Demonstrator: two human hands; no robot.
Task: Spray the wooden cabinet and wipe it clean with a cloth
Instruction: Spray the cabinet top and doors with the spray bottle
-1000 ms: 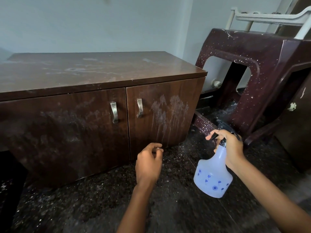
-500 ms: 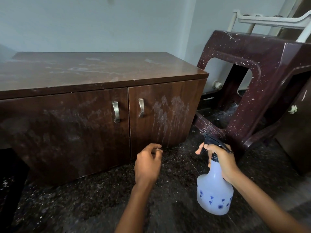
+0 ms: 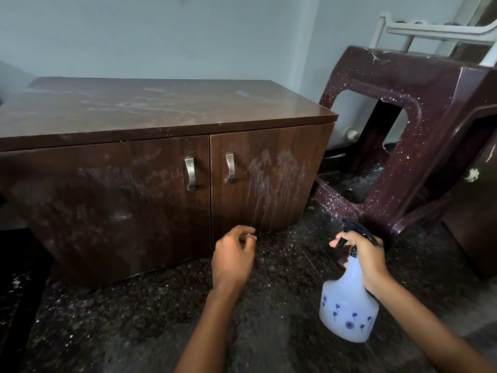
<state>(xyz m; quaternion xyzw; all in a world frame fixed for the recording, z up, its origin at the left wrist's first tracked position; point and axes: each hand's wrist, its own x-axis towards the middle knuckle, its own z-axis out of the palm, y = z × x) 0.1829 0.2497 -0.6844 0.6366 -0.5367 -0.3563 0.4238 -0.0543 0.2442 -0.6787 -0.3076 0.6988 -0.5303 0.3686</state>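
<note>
- The wooden cabinet [image 3: 150,111] fills the picture from 9 to 12 o'clock. It stands low on a dark speckled floor [image 3: 134,319], with its back to a pale wall [image 3: 188,36].
- Its top is smeared with pale dusty marks.
- The right door [image 3: 309,168] carries whitish spray streaks [image 3: 271,173] that run down towards its lower edge.
- The left door [image 3: 107,200] looks blotchy and dull.
- Each door has a metal handle, the left handle [image 3: 190,173] and the right handle [image 3: 230,168], either side of the middle gap.
- The right hand [image 3: 368,259], at 4 o'clock, grips the neck of a spray bottle [image 3: 348,313], with a finger [image 3: 336,242] on the trigger.
- The bottle is white with small blue flowers and hangs upright above the floor. Its black nozzle [image 3: 355,228] points towards 11 o'clock, at the right door.
- The left hand [image 3: 234,259], near 6 o'clock, hovers just in front of the right door's bottom edge. Its fingers are loosely curled and it holds nothing.
- A maroon plastic chair [image 3: 430,103] lies tipped at 2 o'clock, just beside the cabinet's right end, with a white frame [image 3: 435,32] above it.
</note>
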